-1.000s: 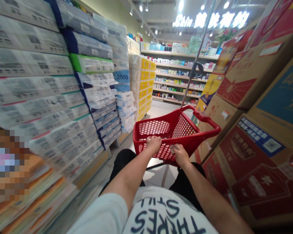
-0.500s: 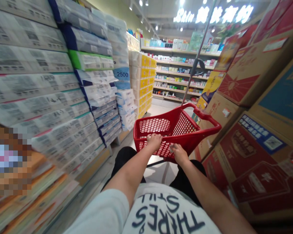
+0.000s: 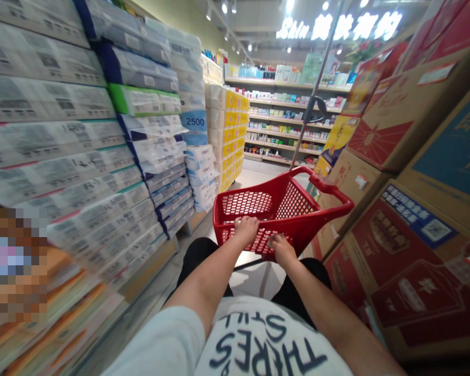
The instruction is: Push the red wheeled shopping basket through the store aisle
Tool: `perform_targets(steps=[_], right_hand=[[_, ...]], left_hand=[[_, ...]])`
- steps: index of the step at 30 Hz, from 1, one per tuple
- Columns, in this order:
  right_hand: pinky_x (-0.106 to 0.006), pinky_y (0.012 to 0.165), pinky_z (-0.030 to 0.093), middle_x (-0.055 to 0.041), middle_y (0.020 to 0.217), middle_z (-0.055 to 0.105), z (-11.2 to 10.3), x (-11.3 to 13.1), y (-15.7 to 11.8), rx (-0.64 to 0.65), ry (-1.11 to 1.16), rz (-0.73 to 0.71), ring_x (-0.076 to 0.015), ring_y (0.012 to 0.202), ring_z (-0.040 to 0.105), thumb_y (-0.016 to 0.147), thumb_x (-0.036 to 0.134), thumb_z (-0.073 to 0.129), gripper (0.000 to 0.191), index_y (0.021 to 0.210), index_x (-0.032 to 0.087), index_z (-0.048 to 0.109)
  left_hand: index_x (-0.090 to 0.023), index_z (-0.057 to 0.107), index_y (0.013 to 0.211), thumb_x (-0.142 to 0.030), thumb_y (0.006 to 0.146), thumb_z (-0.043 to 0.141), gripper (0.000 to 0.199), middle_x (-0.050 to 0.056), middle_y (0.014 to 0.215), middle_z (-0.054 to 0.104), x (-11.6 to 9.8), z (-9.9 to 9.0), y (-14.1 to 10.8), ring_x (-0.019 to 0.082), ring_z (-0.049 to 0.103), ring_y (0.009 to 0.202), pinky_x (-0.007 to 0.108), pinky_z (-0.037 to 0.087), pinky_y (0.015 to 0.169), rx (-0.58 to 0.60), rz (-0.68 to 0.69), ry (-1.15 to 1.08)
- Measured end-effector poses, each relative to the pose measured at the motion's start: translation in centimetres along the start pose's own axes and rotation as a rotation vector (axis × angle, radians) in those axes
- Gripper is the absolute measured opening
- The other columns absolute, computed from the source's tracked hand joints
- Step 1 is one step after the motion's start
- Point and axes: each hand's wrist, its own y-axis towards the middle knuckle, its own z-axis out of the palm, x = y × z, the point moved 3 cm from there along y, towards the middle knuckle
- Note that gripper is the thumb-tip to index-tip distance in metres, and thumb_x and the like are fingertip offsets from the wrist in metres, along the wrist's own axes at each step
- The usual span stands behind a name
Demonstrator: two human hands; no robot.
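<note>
A red shopping cart [image 3: 317, 222] with perforated walls stands just in front of my legs, its handle out to the right. My left hand [image 3: 247, 230] is wrapped over the near rim of the basket. Against the outside of the near wall, to the right of it, is my right hand [image 3: 281, 247], its fingers curled at the mesh; what it holds, if anything, is too small to make out. Nothing shows inside the visible part of the basket.
Tall stacks of packaged tissue [image 3: 50, 99] line the left side. Large cartons [image 3: 411, 261] are piled close on the right. A slanted metal pole [image 3: 315, 89] rises beyond the cart, before shelves of small boxes [image 3: 282, 112].
My right hand has shifted slightly left along the cart's near wall. My left hand keeps its hold on the rim, and the view has moved only a little.
</note>
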Motion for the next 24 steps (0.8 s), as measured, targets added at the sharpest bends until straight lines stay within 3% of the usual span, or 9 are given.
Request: perform_targets(steps=[2, 7, 11, 15, 19, 24], right_hand=[[-0.028, 0.087, 0.046, -0.0090, 0.119, 0.060, -0.1, 0.1, 0.0, 0.015, -0.004, -0.014, -0.0220, 0.114, 0.050, 0.089, 0.019, 0.052, 0.027, 0.109, 0.025, 0.069], [-0.030, 0.095, 0.043, -0.0086, 0.125, 0.057, -1.0, 1.1, 0.3, -0.143, -0.001, -0.100, -0.0214, 0.115, 0.049, 0.091, 0.014, 0.044, 0.035, 0.118, 0.024, 0.064], [-0.029, 0.086, 0.047, -0.0075, 0.120, 0.059, -0.4, 1.1, 0.5, -0.070, -0.001, -0.091, -0.0219, 0.111, 0.050, 0.090, 0.012, 0.045, 0.035, 0.116, 0.024, 0.064], [-0.031, 0.090, 0.046, -0.0098, 0.124, 0.057, -0.3, 1.0, 0.4, -0.119, 0.011, -0.120, -0.0226, 0.113, 0.049, 0.089, 0.012, 0.045, 0.036, 0.118, 0.022, 0.063], [-0.028, 0.085, 0.048, -0.0081, 0.121, 0.058, -0.5, 1.1, 0.5, -0.090, 0.002, -0.075, -0.0213, 0.110, 0.050, 0.086, 0.010, 0.048, 0.038, 0.118, 0.025, 0.062], [-0.034, 0.100, 0.043, -0.0122, 0.128, 0.054, -1.8, 1.9, 1.4, -0.254, -0.012, -0.122, -0.0231, 0.123, 0.042, 0.088, 0.008, 0.044, 0.043, 0.128, 0.021, 0.057]], left_hand=[[-0.028, 0.061, 0.086, -0.032, 0.099, 0.030, 0.033, -0.001, 0.097, 0.065, -0.1, -0.2, -0.1, 0.019, 0.049, 0.101, 0.044, 0.026, 0.093, 0.007, -0.009, -0.010], [-0.029, 0.062, 0.090, -0.030, 0.097, 0.036, 0.028, -0.001, 0.098, 0.064, -0.5, -0.7, -0.3, 0.020, 0.047, 0.105, 0.043, 0.026, 0.094, 0.053, 0.009, -0.029], [-0.028, 0.062, 0.091, -0.029, 0.097, 0.034, 0.029, 0.000, 0.097, 0.064, -0.6, -1.2, -0.5, 0.020, 0.047, 0.104, 0.043, 0.027, 0.093, 0.054, 0.000, -0.031], [-0.028, 0.062, 0.090, -0.030, 0.097, 0.037, 0.026, 0.000, 0.098, 0.064, -0.5, -1.4, -0.7, 0.020, 0.047, 0.105, 0.043, 0.026, 0.094, 0.057, 0.029, -0.024], [-0.028, 0.062, 0.090, -0.031, 0.097, 0.035, 0.028, 0.000, 0.097, 0.064, -0.4, -1.3, -0.7, 0.020, 0.046, 0.107, 0.043, 0.025, 0.095, 0.049, 0.010, -0.022], [-0.030, 0.062, 0.091, -0.032, 0.097, 0.036, 0.027, -0.001, 0.095, 0.064, -0.5, -1.1, -0.6, 0.020, 0.047, 0.106, 0.043, 0.026, 0.095, 0.045, 0.013, -0.030]])
